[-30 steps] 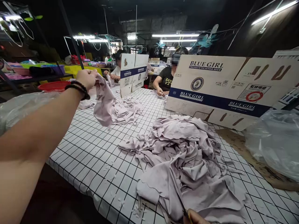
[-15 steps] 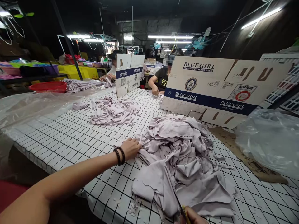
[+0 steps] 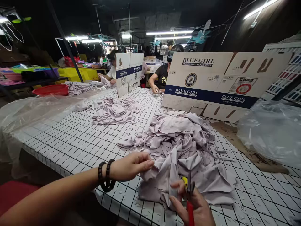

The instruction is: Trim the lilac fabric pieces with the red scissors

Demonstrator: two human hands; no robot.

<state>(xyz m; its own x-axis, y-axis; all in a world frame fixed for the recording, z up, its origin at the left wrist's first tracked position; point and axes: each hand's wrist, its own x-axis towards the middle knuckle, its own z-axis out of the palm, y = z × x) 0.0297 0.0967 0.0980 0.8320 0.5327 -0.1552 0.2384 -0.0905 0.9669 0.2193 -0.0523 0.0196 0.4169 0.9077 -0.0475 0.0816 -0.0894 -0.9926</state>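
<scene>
My left hand (image 3: 130,165), with a dark bead bracelet on the wrist, pinches the near edge of a large heap of pale lilac fabric pieces (image 3: 181,147) on the checked table (image 3: 77,141). My right hand (image 3: 195,205) is closed round small scissors (image 3: 189,191) with red and yellow handles, their blades pointing up at the front of the heap. A second, flatter pile of the same fabric (image 3: 115,110) lies farther back on the left.
A flattened Blue Girl carton (image 3: 218,84) stands as a screen behind the heap, a smaller one (image 3: 128,73) farther back. Clear plastic bags lie at the right (image 3: 272,131) and left (image 3: 30,110). Two people (image 3: 162,75) work beyond the cartons. Fabric snippets litter the table.
My left hand dropped a fabric piece on the far pile, came back to the near heap and now pinches its edge. My right hand has risen into view with the scissors.
</scene>
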